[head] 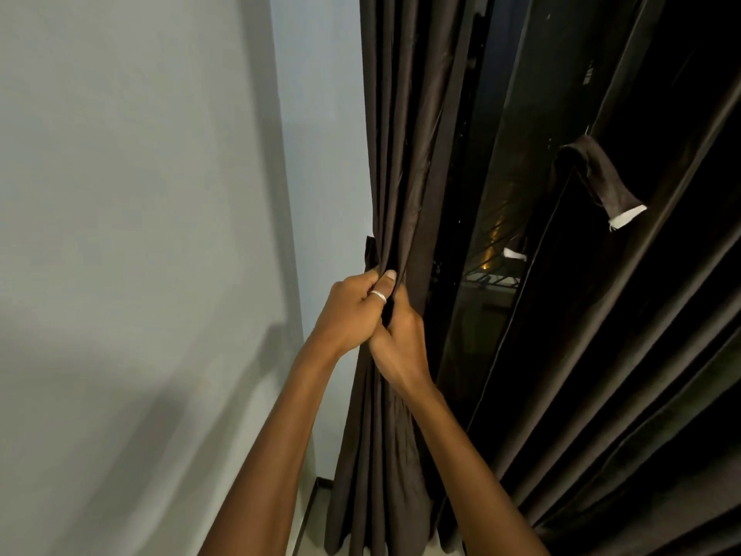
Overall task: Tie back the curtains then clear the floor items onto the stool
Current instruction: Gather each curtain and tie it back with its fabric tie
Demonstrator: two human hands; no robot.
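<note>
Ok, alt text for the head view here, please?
The left hand and right hand grip a gathered dark brown curtain beside a pale wall. To its right dark window glass shows, then a second curtain with a loose tieback strap hanging by it.

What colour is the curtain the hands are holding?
Plain dark brown curtain, seen in the head view.

1. Your left hand (pixel 351 311): fingers curled, ringed thumb pointing up, pinching gathered folds of the curtain (pixel 401 154).
2. Your right hand (pixel 401 347): just below the left hand and touching it, its back facing you, fingers curled round the same folds.
3. Your left forearm (pixel 272 455) and right forearm (pixel 473 455): bare, rising from the lower edge, converging at the wrists.
</note>
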